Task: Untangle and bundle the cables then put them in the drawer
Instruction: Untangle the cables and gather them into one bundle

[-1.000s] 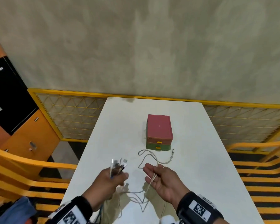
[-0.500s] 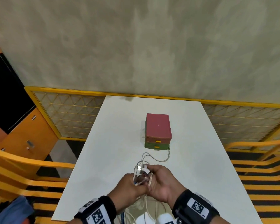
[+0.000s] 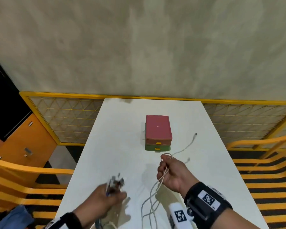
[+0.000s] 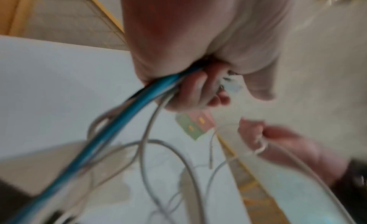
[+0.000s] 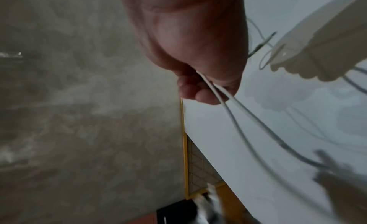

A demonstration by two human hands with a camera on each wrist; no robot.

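Head view: both hands raised apart, left hand (image 3: 104, 198) fisting cables (image 4: 127, 111), right hand (image 3: 172, 172) gripping white cable (image 3: 162, 176).

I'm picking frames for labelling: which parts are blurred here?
Head view: the left hand and its plugs are smeared, the right hand and drawer box sharp. Left wrist view: blurred throughout. Right wrist view: sharper at the white cable, soft elsewhere.

The drawer box (image 3: 158, 132) sits on the table (image 3: 116, 146), toward its far end. Nearer than the box and slightly right of it, the right hand (image 3: 172, 172) is above the table; the cable (image 3: 186, 147) runs from it past the box's right side. Well left of and nearer than the box, the left hand (image 3: 106, 200) is above the table's near edge, with the cable bunch (image 3: 115, 183) in it.
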